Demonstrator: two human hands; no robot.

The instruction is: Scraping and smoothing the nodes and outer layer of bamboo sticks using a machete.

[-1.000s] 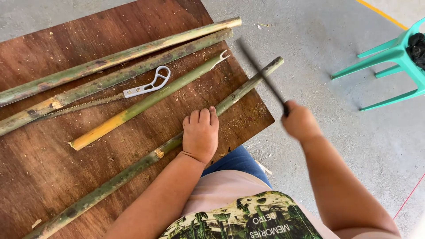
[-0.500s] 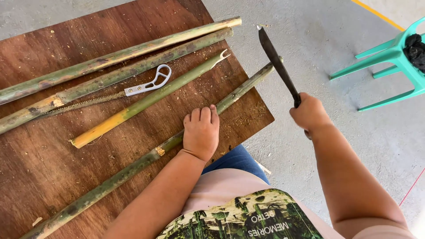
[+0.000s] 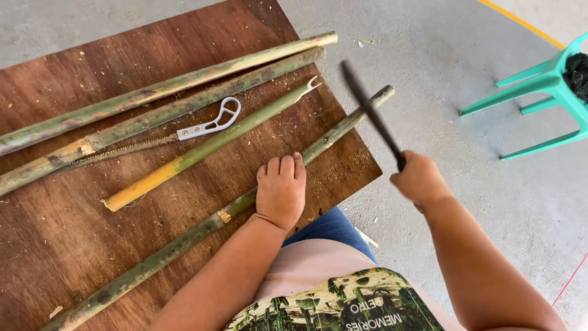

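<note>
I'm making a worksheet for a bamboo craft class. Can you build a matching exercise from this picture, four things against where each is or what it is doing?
Things
1. left hand
2. right hand
3. hand saw
4. green plastic chair

Places or states
A. stands on the concrete floor, right of the board
B. pressed flat on the nearest bamboo pole
C. lies on the wooden board between bamboo poles
D. grips the long dark blade, raised over the pole's far end

Pairs: 1-B, 2-D, 3-C, 4-A
</note>
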